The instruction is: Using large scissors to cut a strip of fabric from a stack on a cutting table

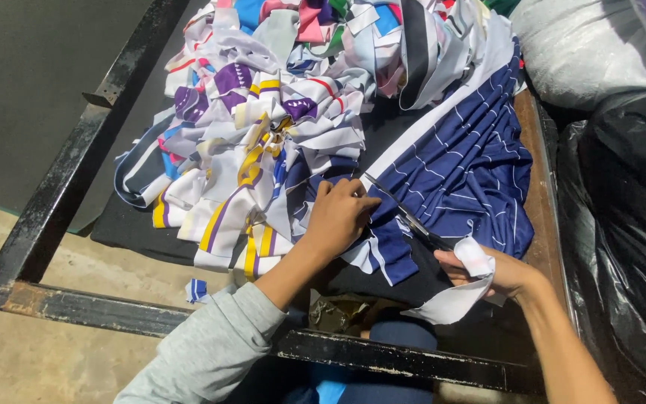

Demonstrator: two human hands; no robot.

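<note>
My left hand (338, 217) presses down on a navy blue cloth with thin white stripes (465, 172), fingers curled on its near edge. My right hand (491, 271) grips a pair of scissors (405, 213) whose blades lie open along the cloth's white edge, pointing away from me. A white strip of fabric (457, 295) hangs around my right fingers. To the left lies a heap of cut fabric scraps (263, 127) in white, purple, yellow, blue and pink.
A black metal frame (76, 172) borders the work surface on the left and front. A black plastic bag (629, 247) stands at the right, a white sack (585, 45) behind it. A small striped scrap (197, 289) lies on the concrete floor.
</note>
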